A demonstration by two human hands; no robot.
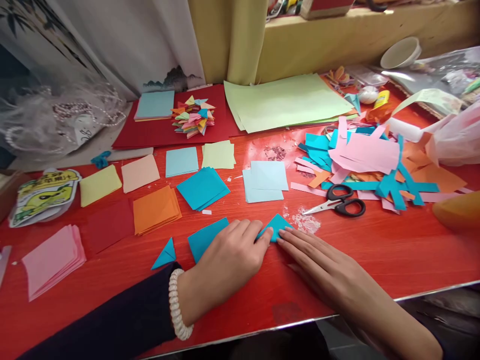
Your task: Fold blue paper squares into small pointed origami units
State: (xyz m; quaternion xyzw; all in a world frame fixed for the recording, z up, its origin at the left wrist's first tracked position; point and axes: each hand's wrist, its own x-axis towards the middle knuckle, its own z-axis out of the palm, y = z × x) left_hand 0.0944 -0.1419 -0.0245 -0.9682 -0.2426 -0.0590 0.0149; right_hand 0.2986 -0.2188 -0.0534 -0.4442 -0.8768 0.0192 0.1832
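Note:
On the red table, a small blue paper folded into a triangle lies between my two hands. My left hand, with a beaded band at the wrist, has its fingers curled and the thumb pressed on the triangle's left corner. Stretched out flat, the fingers of my right hand touch its right corner. Partly under my left hand is a blue paper square. A separate folded blue piece sits left of that, near my wrist. Black-handled scissors lie beyond my right hand.
Stacks of paper squares spread leftward, including pink, orange, blue and pale blue. Paper scraps pile up at the right. Behind stand a multicoloured folded-paper ornament and large pale green sheets.

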